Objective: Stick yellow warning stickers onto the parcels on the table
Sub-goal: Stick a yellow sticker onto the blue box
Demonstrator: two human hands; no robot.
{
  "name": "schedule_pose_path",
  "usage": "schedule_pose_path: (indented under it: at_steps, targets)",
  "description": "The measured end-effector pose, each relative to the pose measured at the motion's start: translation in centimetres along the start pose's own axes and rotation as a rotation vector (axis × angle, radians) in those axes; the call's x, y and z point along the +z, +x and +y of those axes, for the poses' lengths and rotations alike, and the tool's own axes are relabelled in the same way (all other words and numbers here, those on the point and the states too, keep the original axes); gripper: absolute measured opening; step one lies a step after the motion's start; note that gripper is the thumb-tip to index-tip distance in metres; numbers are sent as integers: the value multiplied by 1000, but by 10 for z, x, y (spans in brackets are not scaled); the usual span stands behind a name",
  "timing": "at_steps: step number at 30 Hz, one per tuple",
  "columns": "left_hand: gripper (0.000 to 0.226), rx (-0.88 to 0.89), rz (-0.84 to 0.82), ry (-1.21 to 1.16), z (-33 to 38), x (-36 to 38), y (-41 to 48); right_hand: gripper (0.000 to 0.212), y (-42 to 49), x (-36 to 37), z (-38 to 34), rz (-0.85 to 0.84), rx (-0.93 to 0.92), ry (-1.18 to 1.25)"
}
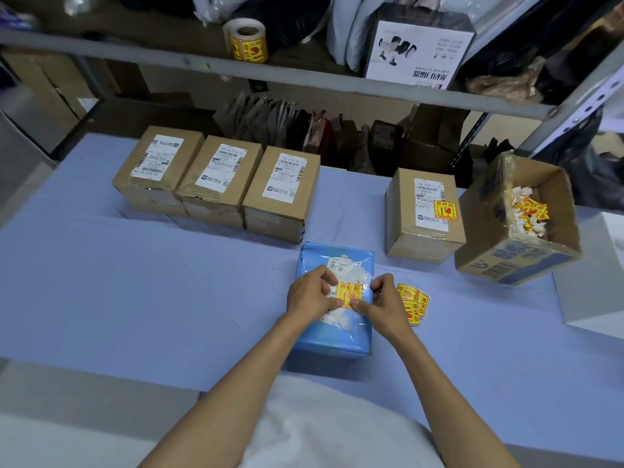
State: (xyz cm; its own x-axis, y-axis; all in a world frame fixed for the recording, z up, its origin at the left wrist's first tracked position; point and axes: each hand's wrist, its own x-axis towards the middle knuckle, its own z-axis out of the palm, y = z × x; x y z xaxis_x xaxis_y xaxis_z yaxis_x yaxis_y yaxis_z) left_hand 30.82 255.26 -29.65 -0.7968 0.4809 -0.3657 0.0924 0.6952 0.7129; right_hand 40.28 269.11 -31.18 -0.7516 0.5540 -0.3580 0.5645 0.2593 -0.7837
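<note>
Both hands are working one square yellow warning sticker [349, 296] down onto the flat blue plastic-wrapped parcel [334, 298] lying on the pale blue table [135, 282]. The left hand [312, 297] has its fingertips curled together, pinching at the sticker's near-left corner; the right hand [380, 304] pinches the near-right corner, thumb on top. Whether the far edge is already stuck down I cannot tell.

To do this well, I would press from the pinched edge outward across the sticker, since the loose clear film under the fingers looks likely to wrinkle (trapped folds would lift a corner).

Just right of the right fingers lies a small fan of spare yellow stickers [412, 304], close enough to brush. Beyond the fingertips, three unstickered brown cardboard boxes [216, 184] stand in a row, and a fourth brown box [423, 214] already carries its sticker. Left of the left hand the table is open.
</note>
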Motion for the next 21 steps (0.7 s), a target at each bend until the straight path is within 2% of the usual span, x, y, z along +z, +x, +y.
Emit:
schedule_pose_path:
  at_steps: [3, 7, 11, 14, 16, 21]
  targets:
    - [31, -59, -3, -106, 4, -3, 1, 36, -1, 0, -2, 12, 19, 80]
    - [48, -73, -48, -399, 20, -17, 7, 24, -5, -2, -24, 224, -132, 38]
    - [35, 11, -68, -541, 28, -20, 5, 27, -11, -6, -63, 136, -333, 94]
    - [19, 35, 0, -682, 37, -24, 0, 15, -14, -6, -80, 130, -483, 64]
    - [12, 48, 62, -773, 41, -27, 1, 7, -11, -7, -84, 171, -524, 29]
    - [6, 41, 128, -784, 43, -36, 1, 11, -9, -7, -84, 156, -564, -57]
